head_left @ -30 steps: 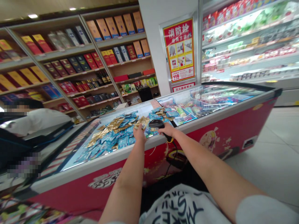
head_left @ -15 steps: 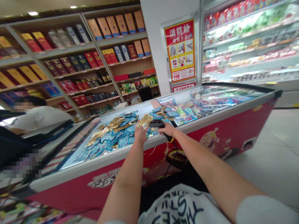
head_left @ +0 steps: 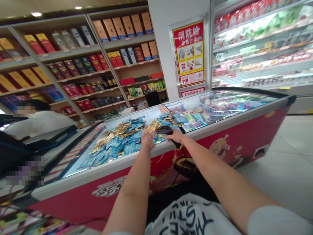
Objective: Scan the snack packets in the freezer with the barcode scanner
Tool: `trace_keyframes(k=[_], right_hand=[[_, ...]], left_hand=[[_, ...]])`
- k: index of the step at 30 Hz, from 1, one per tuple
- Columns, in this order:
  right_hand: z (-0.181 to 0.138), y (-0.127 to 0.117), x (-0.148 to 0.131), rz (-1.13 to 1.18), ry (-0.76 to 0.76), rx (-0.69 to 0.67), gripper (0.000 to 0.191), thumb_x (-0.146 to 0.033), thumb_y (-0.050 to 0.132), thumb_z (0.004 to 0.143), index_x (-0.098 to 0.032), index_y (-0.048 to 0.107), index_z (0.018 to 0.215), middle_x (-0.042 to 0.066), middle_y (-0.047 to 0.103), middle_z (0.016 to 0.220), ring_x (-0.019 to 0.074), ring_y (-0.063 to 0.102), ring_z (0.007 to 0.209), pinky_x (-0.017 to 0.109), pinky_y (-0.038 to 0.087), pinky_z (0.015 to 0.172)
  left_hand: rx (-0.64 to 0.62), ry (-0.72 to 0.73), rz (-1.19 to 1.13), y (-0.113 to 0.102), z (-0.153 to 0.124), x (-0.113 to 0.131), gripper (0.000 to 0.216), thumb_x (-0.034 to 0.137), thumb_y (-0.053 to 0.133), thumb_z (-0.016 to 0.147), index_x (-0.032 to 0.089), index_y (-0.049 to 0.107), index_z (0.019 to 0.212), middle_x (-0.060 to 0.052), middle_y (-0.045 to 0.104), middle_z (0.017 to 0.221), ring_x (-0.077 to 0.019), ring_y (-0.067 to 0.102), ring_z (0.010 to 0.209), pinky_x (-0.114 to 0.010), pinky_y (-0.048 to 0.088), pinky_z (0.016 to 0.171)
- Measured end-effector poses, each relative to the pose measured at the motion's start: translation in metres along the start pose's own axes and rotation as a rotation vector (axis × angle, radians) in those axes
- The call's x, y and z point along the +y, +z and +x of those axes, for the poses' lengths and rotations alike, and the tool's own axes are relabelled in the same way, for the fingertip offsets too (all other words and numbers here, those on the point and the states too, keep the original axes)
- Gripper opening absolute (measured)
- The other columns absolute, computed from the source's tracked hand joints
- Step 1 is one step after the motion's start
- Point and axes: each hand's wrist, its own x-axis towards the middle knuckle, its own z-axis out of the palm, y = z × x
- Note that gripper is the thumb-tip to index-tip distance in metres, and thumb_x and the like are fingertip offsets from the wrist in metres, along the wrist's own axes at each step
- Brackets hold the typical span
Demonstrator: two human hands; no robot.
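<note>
My left hand [head_left: 147, 139] is closed on a gold packet [head_left: 154, 125], held up over the freezer top. Wrapped round the handle of a black barcode scanner [head_left: 164, 130] is my right hand [head_left: 176, 136]. The scanner's head points left, close against the gold packet, and a reddish glow shows near the packet's lower edge. Left of my hands a heap of blue packets [head_left: 129, 148] and gold packets [head_left: 119, 130] covers the glass. A smaller pile of blue and gold packets [head_left: 168, 118] lies just behind the scanner.
The red chest freezer [head_left: 215, 143] runs across in front of me, with frozen goods under its right glass. A person in white [head_left: 46, 122] is at the far left, behind a dark monitor. Boxed goods fill the shelves [head_left: 80, 52]; a lit chiller [head_left: 264, 52] stands right.
A reddish light now shows at the gold packet's lower edge. The packet has shifted very slightly. Both hands keep their hold, and the view has moved a little.
</note>
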Motion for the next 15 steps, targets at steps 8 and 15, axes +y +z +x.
trace_keyframes(k=[8,15], right_hand=[[0.0000,-0.0007,-0.0001,0.001,0.001,-0.037,0.010,-0.013,0.064,0.066,-0.014,0.066,0.057,0.004,0.068,0.056,0.0128,0.059,0.052,0.023,0.047,0.054],[-0.0004,-0.0021,-0.0024,-0.032,0.022,-0.036,0.010,-0.014,0.065,0.066,-0.014,0.066,0.055,0.003,0.065,0.052,0.0119,0.057,0.049,0.021,0.045,0.051]], left_hand=[[-0.010,0.001,-0.009,0.0009,0.0004,-0.0001,0.050,0.006,0.054,0.080,0.027,0.053,0.125,-0.008,0.063,0.123,-0.0203,0.065,0.106,-0.040,0.054,0.090],[0.026,-0.013,-0.058,-0.0026,0.0039,0.0001,0.044,0.010,0.052,0.083,0.033,0.056,0.120,-0.004,0.064,0.122,-0.0168,0.066,0.103,-0.036,0.055,0.087]])
